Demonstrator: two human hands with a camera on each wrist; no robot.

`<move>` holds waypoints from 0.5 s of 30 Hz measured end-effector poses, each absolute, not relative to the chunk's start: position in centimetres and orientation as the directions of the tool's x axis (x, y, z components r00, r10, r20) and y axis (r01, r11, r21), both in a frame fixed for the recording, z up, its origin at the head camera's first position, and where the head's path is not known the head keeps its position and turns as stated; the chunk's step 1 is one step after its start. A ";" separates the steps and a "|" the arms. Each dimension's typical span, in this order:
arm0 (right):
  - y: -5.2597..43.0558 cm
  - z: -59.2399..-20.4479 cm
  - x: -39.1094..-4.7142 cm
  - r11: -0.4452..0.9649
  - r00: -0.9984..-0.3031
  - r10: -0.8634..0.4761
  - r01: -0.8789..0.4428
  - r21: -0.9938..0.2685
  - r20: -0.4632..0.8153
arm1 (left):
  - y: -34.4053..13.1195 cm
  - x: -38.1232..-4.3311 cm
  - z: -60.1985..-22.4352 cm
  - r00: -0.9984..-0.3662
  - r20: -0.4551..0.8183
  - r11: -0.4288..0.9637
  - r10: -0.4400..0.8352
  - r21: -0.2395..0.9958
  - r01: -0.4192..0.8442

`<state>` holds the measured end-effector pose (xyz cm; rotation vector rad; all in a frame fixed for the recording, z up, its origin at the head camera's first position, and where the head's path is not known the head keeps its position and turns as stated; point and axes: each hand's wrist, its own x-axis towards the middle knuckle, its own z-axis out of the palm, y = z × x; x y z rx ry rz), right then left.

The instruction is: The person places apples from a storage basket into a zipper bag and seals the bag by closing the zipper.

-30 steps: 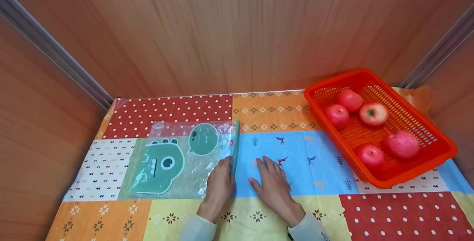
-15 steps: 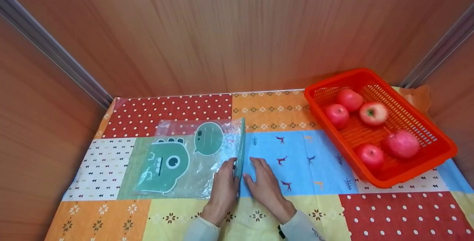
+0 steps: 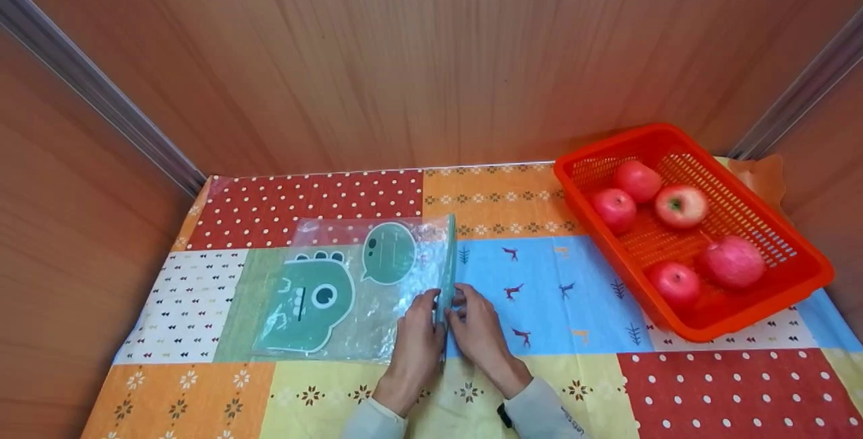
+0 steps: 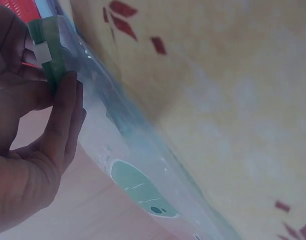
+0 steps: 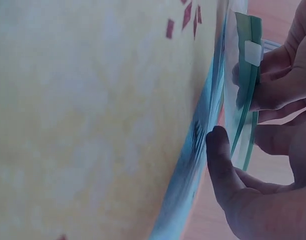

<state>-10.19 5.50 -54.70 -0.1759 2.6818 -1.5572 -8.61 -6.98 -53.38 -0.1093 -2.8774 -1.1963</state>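
A clear plastic zip bag [image 3: 377, 317] printed with green cartoon shapes lies on the tablecloth, its green zip edge [image 3: 450, 250] facing right. My left hand [image 3: 418, 344] pinches that edge near its front end, between thumb and fingers. In the left wrist view, a white slider [image 4: 43, 52] sits on the green strip [image 4: 53, 65] just past the fingertips. From the other side, my right hand [image 3: 482, 334] reaches the zip edge with bent fingers. The right wrist view shows its thumb [image 5: 220, 150] apart from its fingers, with the green lips of the opening between them.
An orange-red plastic basket [image 3: 607, 243] stands at the right, with several red apples [image 3: 681, 207] and a larger pink-red round fruit [image 3: 733, 262] in it. Wooden panels [image 3: 431, 61] enclose the back and sides of the table. A patchwork-patterned cloth [image 3: 526, 392] covers the tabletop.
The bag has slid right with my left hand on its edge. My right hand has come in leftward, from resting apart on the blue patch to meeting the zip edge.
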 end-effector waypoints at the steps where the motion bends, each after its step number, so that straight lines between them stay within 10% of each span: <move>1: 5.5 -54.7 -10.2 0.484 -0.993 -0.111 -0.080 -0.871 0.029 | -6.9 -8.6 -53.4 -0.997 0.050 0.704 0.059 0.706 0.077; 15: 5.9 -54.6 -10.8 0.459 -0.998 -0.067 -0.038 -0.888 0.008 | -6.5 -8.2 -53.4 -0.992 0.113 0.687 0.064 0.716 0.126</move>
